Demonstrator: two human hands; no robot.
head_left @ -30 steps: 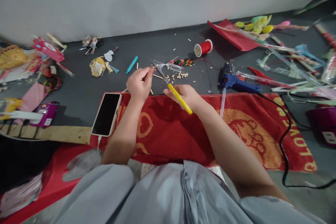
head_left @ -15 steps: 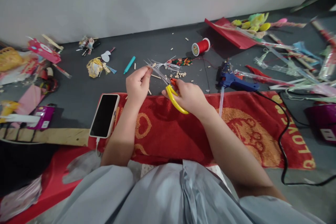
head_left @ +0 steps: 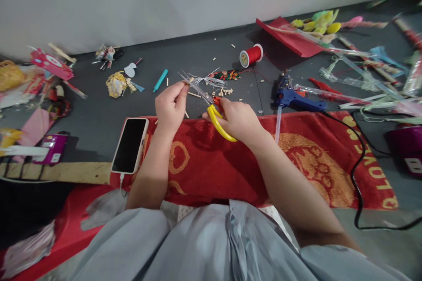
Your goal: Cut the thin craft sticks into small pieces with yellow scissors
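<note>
My right hand [head_left: 239, 119] grips yellow-handled scissors [head_left: 216, 115], whose blades point up and left toward my left hand. My left hand [head_left: 171, 106] pinches a thin wooden stick [head_left: 188, 80] between thumb and fingers, right at the blade tips. Both hands hover over the far edge of a red towel [head_left: 231, 162] with gold patterns. Just beyond the scissors lie small cut wooden bits [head_left: 226, 92] and a bundle of pale strands [head_left: 207, 81].
A phone [head_left: 129, 145] on a cable lies left of my left arm. A blue glue gun [head_left: 295, 100] with a black cord sits to the right, a red thread spool [head_left: 252, 55] farther back. A teal pen [head_left: 160, 80], craft scraps and plastic-wrapped sticks clutter both sides of the dark floor.
My right hand shifted its hold on the scissors from the closed handles to fingers through the loops, and the blades came closer to the stick in my left hand.
</note>
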